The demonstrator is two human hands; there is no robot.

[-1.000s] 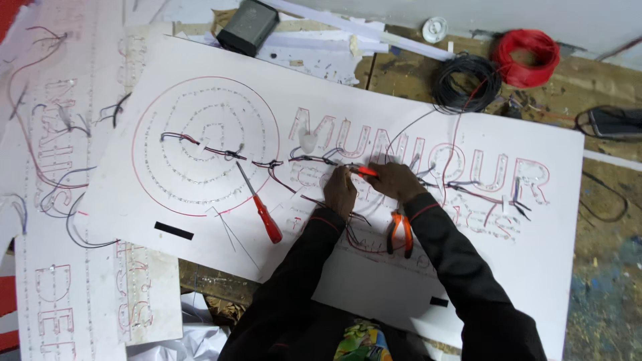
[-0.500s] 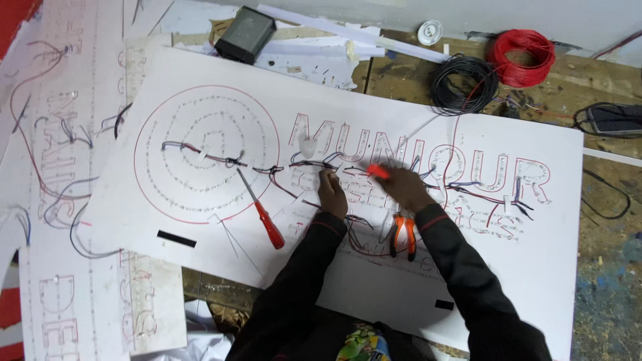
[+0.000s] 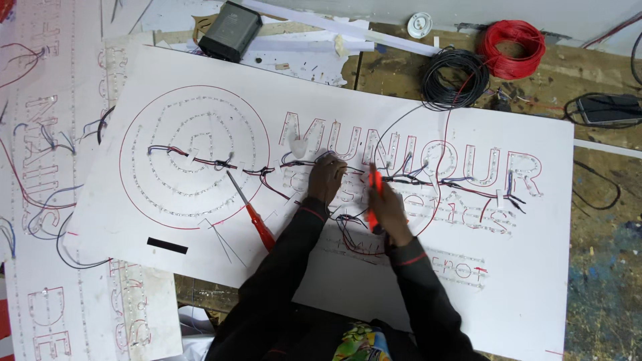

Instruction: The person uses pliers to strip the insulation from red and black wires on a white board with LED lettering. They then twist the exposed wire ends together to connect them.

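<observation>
A large white sign board (image 3: pixel 200 87) with outlined letters and a ringed circle lies in front of me, with dark and red wires (image 3: pixel 200 159) strung across it. My left hand (image 3: pixel 328 179) rests on the wire bundle near the board's middle, its fingers closed on the wires. Just to its right, my right hand (image 3: pixel 390 215) grips a red-handled tool (image 3: pixel 374 184) that points away from me, over the lettering. A red-handled screwdriver (image 3: pixel 256 224) lies loose on the board, left of my left forearm.
A black wire coil (image 3: pixel 455 77) and a red wire coil (image 3: pixel 511 47) sit at the back right on the worn wooden table (image 3: pixel 602 220). A dark box (image 3: pixel 231 30) stands at the back. More lettered boards (image 3: pixel 47 167) with loose wires lie on the left.
My right hand has drawn back toward me with the red tool, which now stands more upright. The orange pliers that lay by my right wrist are out of sight. My left hand stays on the wires.
</observation>
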